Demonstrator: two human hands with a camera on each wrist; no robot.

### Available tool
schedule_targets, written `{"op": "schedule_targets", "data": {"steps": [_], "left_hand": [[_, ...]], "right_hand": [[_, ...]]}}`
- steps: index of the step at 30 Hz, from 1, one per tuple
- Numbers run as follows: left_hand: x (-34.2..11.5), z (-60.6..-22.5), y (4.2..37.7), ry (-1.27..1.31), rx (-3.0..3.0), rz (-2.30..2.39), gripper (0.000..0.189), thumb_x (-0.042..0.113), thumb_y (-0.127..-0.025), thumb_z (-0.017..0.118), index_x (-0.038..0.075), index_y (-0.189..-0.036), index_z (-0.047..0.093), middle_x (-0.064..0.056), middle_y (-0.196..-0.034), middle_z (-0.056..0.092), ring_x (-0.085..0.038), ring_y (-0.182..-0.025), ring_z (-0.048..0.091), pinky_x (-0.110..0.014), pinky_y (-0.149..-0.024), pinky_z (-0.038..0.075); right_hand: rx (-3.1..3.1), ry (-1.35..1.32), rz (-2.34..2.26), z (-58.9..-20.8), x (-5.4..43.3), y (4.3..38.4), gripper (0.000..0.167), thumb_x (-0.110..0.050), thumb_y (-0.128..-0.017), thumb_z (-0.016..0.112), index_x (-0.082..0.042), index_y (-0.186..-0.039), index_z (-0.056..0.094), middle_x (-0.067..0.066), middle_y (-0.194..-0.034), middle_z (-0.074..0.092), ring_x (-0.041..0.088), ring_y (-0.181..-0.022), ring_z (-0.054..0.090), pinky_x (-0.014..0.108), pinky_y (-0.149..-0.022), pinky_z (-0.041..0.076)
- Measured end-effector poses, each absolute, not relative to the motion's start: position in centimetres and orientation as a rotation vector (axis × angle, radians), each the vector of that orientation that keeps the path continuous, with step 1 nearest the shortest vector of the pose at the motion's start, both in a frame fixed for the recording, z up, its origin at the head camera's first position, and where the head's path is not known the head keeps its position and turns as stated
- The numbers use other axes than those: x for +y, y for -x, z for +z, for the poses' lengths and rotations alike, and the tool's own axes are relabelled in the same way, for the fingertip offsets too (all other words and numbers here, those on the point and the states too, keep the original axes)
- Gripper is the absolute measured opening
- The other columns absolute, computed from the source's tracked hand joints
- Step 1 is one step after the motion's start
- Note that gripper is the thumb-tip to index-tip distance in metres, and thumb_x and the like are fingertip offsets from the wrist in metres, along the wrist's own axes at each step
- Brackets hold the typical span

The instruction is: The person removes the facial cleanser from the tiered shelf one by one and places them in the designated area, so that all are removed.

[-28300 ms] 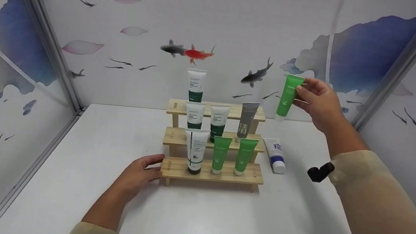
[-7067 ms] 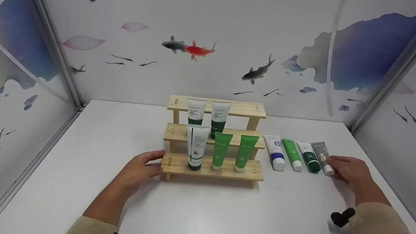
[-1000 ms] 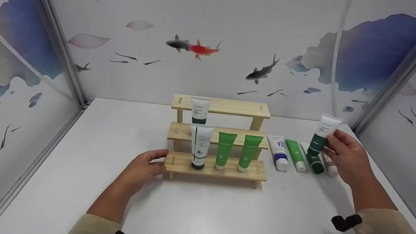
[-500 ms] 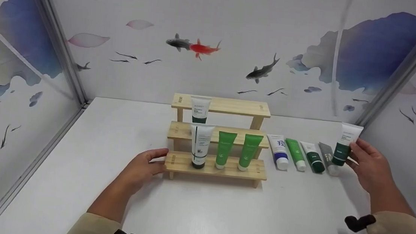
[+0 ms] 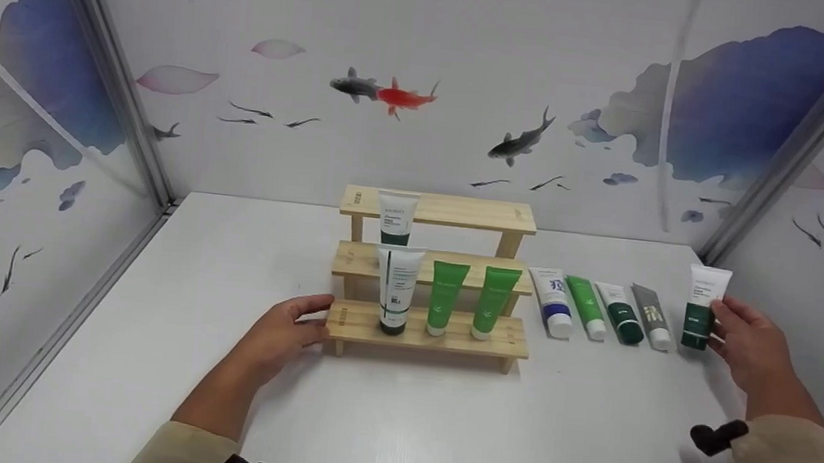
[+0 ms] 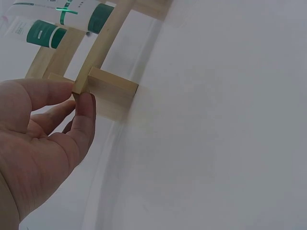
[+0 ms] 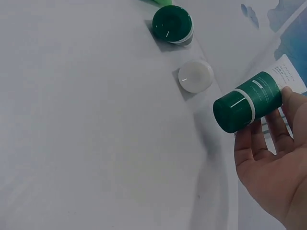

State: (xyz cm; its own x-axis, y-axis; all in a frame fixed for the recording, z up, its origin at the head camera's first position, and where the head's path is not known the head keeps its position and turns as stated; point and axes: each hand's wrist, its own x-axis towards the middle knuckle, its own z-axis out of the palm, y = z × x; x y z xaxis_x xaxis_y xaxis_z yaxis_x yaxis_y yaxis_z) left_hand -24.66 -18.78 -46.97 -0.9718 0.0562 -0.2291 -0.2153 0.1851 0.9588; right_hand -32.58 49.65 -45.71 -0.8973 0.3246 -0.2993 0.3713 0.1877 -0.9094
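Note:
My right hand [image 5: 752,351] holds a white and dark green squeeze tube [image 5: 698,324] near upright, cap down, at the table's right side. The right wrist view shows the tube [image 7: 256,98] between thumb and fingers. With thumb and fingertips my left hand [image 5: 291,333] pinches the left end of the bottom tier of a three-tier wooden stand [image 5: 358,333]; the pinched board end [image 6: 86,79] shows in the left wrist view. On that tier stand a white tube [image 5: 398,290] and two green tubes [image 5: 445,298]. Another white and green tube [image 5: 396,219] stands behind them, its lower part hidden.
Right of the stand several tubes lie in a row: a white and blue tube [image 5: 551,303], a green tube [image 5: 586,308], a white and dark green tube [image 5: 620,313] and a grey tube [image 5: 650,317]. Printed panels [image 5: 255,151] enclose the white table [image 5: 439,428].
Over the frames, green, grey and white-green tubes left the stand and joined the row. In the last second my right hand carried its tube rightward and down. My left hand stays at the stand.

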Motion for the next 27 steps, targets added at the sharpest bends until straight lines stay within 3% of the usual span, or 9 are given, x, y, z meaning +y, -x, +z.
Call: {"op": "schedule_targets", "data": {"steps": [3,6,17,23,27], "left_hand": [[-18.7,-47.1,24.7,0.159,2.245,1.872,0.058,0.002,-0.098,0.067,0.012,-0.154,0.058,-0.013,-0.164,0.052,-0.032,-0.141,0.061,-0.043,-0.112,0.054],[-18.7,-47.1,24.7,0.154,2.247,1.867,0.058,0.002,-0.098,0.067,0.012,-0.155,0.057,-0.013,-0.165,0.051,-0.032,-0.142,0.061,-0.043,-0.112,0.054],[-18.8,-46.9,24.6,0.145,2.256,1.852,0.059,0.002,-0.099,0.067,0.012,-0.156,0.055,-0.013,-0.166,0.048,-0.031,-0.143,0.059,-0.042,-0.111,0.055],[-18.7,-46.9,24.7,0.156,2.294,1.809,0.059,0.005,-0.099,0.068,0.014,-0.156,0.056,-0.011,-0.165,0.05,-0.032,-0.144,0.06,-0.044,-0.112,0.054],[-18.7,-47.0,24.8,0.164,2.302,1.8,0.058,0.005,-0.1,0.068,0.014,-0.156,0.056,-0.01,-0.164,0.052,-0.031,-0.143,0.06,-0.044,-0.112,0.054]], "right_hand": [[2.398,-0.761,-1.755,-46.2,50.2,32.9,0.09,-0.07,-0.096,0.06,-0.029,-0.17,0.028,0.007,-0.179,0.023,0.019,-0.139,0.046,0.02,-0.092,0.057],[2.396,-0.791,-1.699,-46.4,50.6,33.2,0.089,-0.068,-0.099,0.059,-0.028,-0.17,0.027,0.01,-0.182,0.015,0.018,-0.136,0.047,0.017,-0.085,0.051],[2.513,-0.815,-1.534,-46.9,50.4,34.7,0.076,-0.058,-0.107,0.054,-0.018,-0.169,0.033,0.016,-0.173,0.031,0.02,-0.121,0.05,0.024,-0.087,0.052],[2.552,-0.846,-1.435,-47.4,50.3,35.3,0.074,-0.056,-0.109,0.051,-0.016,-0.169,0.032,0.022,-0.176,0.026,0.029,-0.133,0.048,0.027,-0.087,0.05],[2.57,-0.857,-1.383,-47.5,50.0,35.6,0.071,-0.053,-0.111,0.047,-0.014,-0.168,0.032,0.027,-0.176,0.023,0.038,-0.142,0.042,0.037,-0.099,0.052]]}}
